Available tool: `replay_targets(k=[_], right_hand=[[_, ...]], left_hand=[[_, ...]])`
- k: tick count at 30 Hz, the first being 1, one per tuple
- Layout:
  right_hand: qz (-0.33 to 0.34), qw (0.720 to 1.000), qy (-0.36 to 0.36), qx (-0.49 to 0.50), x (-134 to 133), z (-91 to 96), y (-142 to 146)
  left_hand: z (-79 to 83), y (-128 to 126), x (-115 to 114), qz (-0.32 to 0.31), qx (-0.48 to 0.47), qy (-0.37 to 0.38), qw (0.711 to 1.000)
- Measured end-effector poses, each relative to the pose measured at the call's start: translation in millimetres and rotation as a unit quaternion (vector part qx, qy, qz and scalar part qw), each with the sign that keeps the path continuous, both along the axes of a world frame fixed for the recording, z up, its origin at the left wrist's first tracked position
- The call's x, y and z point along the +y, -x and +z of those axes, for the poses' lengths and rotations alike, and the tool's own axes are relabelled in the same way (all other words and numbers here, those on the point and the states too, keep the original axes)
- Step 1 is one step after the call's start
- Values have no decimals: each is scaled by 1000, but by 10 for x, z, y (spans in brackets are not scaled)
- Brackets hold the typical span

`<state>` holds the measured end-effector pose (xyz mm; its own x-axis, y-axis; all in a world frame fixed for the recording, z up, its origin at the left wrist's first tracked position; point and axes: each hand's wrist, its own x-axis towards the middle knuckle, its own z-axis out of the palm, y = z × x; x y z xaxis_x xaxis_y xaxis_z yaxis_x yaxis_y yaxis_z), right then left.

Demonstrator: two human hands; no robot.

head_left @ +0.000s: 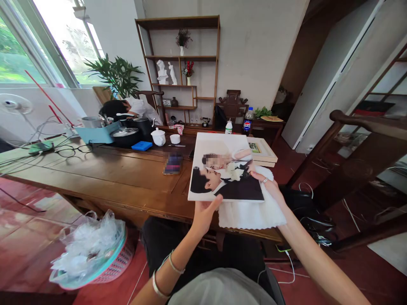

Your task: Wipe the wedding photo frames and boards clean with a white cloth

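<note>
A photo panel (229,146) with a white edge, printed with a couple in formal dress, is raised and tilted over the table's front edge. My left hand (203,214) grips its lower edge, thumb on the front and fingers hidden beneath. At the panel's right edge, my right hand (265,182) holds on with its thumb on the printed face; the other fingers are mostly out of sight. Under the panel and my right hand lies a white fluffy cloth (248,216) with a scalloped edge, reaching the table's front edge.
Behind the panel, pale wooden frames (265,154) are stacked on the wooden table (140,178). A phone (173,163), a blue box (141,146), a white teapot (158,137) and a cola bottle (248,119) stand or lie farther off. A basket of plastic bags (111,264) sits on the floor at left.
</note>
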<state>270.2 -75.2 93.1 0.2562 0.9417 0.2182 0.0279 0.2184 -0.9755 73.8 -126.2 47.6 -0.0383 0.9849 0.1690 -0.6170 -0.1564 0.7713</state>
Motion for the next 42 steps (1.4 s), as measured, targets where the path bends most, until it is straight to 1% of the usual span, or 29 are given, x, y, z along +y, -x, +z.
replay_targets(k=[2, 3, 4, 5, 7, 8, 10, 11, 12, 13, 14, 15, 16, 17, 19, 21, 23, 24, 25, 27, 29, 31, 32, 35, 37, 39, 42], right_hand=[[36, 996, 77, 35, -11, -80, 25], [52, 991, 115, 53, -23, -92, 24], [63, 987, 134, 59, -40, -85, 10], [66, 987, 138, 56, -64, -63, -18], [48, 992, 114, 25, -139, 15, -114], [25, 996, 88, -2, -188, 61, -178], [-41, 995, 18, -88, -296, 142, -312], [-77, 985, -31, -153, -347, 170, -372], [-99, 966, -89, -222, -390, 186, -420], [-91, 941, -145, -294, -424, 188, -450], [-64, 910, -192, -361, -449, 178, -462], [-18, 878, -222, -423, -468, 156, -455], [38, 846, -233, -479, -483, 126, -434], [90, 816, -225, -525, -499, 92, -405], [178, 767, -180, -589, -540, 41, -357], [236, 732, -136, -624, -586, 61, -357], [270, 711, -127, -637, -598, 189, -398], [276, 708, -136, -636, -574, 290, -419], [273, 714, -158, -624, -520, 404, -429], [277, 744, -202, -573, -307, 632, -392], [264, 780, -209, -528, 47, 793, -260], [243, 787, -199, -531, 514, 843, -50], [247, 776, -185, -551, 771, 826, 74], [240, 741, -200, -595, 1523, 661, 461], [259, 695, -196, -641, 1931, 512, 698], [263, 662, -177, -680, 2228, 371, 894], [258, 632, -123, -720, 2476, 204, 1090]], left_hand=[[45, -48, 31, 26, -28, 57, 998], [57, -43, 50, 30, -38, 74, 996], [62, -19, 68, 32, -45, 83, 995], [61, 23, 82, 32, -52, 88, 994], [49, 144, 93, 37, -63, 96, 993], [43, 214, 89, 42, -68, 103, 991], [38, 356, 68, 51, -73, 121, 989], [38, 422, 54, 54, -72, 130, 987], [39, 482, 40, 56, -72, 137, 986], [40, 538, 27, 59, -72, 145, 985], [37, 590, 17, 66, -74, 153, 983], [30, 640, 9, 77, -76, 163, 981], [15, 690, 2, 90, -79, 175, 977], [-7, 743, -5, 103, -83, 188, 973], [-76, 856, -24, 111, -94, 213, 966], [-162, 978, -59, 102, -102, 231, 962], [-238, 1088, -115, 94, -101, 254, 957], [-264, 1133, -147, 95, -99, 268, 954], [-278, 1168, -180, 96, -97, 284, 949], [-272, 1209, -239, 96, -91, 317, 939], [-235, 1215, -280, 103, -84, 346, 929], [-196, 1202, -304, 115, -80, 365, 921], [-184, 1191, -311, 118, -79, 368, 919], [-192, 1150, -325, 112, -79, 366, 920], [-219, 1116, -329, 114, -81, 357, 923], [-236, 1081, -322, 123, -82, 346, 926], [-212, 1045, -281, 116, -79, 351, 926]])
